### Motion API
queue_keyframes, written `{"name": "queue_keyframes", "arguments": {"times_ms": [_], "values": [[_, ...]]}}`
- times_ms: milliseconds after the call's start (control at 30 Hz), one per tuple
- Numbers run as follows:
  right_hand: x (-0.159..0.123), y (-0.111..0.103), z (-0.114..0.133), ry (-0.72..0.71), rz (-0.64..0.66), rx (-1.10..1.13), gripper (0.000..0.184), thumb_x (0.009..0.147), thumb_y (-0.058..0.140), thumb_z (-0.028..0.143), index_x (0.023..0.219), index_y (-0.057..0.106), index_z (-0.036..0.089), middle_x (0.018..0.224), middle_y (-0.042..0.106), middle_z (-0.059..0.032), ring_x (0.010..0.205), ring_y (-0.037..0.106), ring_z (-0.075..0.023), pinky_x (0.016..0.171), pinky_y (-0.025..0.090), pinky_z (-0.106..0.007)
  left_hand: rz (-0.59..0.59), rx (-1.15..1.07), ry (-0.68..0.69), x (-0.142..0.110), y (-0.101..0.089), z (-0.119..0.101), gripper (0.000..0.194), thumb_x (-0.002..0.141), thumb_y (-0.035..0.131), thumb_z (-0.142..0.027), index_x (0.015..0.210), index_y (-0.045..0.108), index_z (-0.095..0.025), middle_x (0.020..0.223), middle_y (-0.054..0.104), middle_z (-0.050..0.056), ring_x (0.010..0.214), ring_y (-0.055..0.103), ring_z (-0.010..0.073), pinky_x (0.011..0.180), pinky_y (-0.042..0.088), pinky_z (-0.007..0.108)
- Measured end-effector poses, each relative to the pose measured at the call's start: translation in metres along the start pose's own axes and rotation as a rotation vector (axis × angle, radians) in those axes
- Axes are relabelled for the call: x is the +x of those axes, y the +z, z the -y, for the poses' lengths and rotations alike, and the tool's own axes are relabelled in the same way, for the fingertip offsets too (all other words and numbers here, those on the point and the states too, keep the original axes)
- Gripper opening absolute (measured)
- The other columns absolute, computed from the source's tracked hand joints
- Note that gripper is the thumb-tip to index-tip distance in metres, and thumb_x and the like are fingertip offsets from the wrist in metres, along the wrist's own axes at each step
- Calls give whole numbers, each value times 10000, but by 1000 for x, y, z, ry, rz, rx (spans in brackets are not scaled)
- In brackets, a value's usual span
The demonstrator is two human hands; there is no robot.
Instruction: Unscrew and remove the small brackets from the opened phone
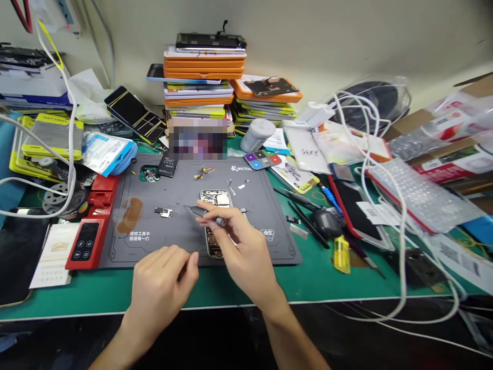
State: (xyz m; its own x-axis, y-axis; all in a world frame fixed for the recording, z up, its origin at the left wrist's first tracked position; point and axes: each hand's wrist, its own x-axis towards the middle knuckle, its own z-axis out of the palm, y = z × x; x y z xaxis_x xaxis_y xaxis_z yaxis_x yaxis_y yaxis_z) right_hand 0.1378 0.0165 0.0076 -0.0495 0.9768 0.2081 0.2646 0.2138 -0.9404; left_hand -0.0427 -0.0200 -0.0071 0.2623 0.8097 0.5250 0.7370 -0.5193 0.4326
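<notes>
My right hand (241, 241) pinches a slim dark screwdriver (199, 209) with a grey knurled end, its thin tip pointing left over the mat. Beneath that hand lies an opened phone (214, 245), its inner parts exposed and its middle partly covered by my fingers. My left hand (164, 277) rests at the mat's front edge, fingers curled in and thumb to the right; the inside of the fist is hidden. A small phone part (165, 212) lies on the grey work mat (181, 236) beyond my left hand. Near the mat's back are small flex parts (203, 173) and a black battery (168, 164).
A red device with buttons (85, 244) stands along the mat's left edge. Stacked orange cases (204, 67) rise at the back. On the right lie dark tweezers (308, 224), a yellow-capped item (341, 255), a red-edged phone (360, 210) and looping white cables (402, 246).
</notes>
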Motion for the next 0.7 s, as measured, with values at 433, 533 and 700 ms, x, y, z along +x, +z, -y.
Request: {"name": "queue_keyframes", "arguments": {"times_ms": [433, 533, 700], "values": [[-8, -3, 0, -85, -395, 467, 332, 1115, 551, 259, 1440, 586, 319, 1018, 803, 5, 637, 670, -98, 606, 626, -249, 62, -345, -278, 10, -2, -1, 381, 1107, 657, -269, 1488, 651, -273, 1163, 822, 28, 822, 753, 123, 719, 617, 236], [-8, -5, 0, -11, -378, 479, 338, 1091, 606, 293, 1429, 601, 305, 975, 780, 10, 616, 607, -93, 571, 580, -231, 86, -362, -209, 14, 0, -5, 343, 1099, 675, -267, 1440, 706, -257, 1164, 839, 39, 832, 782, 139, 758, 649, 251], [-9, -7, 2, 68, -313, 475, 337, 1084, 645, 334, 1417, 614, 299, 966, 781, 1, 623, 588, -103, 573, 576, -240, 34, -367, -158, 19, -1, -9, 138, 1071, 715, -225, 1171, 809, -240, 1069, 858, 13, 916, 828, 153, 852, 669, 235]]}}
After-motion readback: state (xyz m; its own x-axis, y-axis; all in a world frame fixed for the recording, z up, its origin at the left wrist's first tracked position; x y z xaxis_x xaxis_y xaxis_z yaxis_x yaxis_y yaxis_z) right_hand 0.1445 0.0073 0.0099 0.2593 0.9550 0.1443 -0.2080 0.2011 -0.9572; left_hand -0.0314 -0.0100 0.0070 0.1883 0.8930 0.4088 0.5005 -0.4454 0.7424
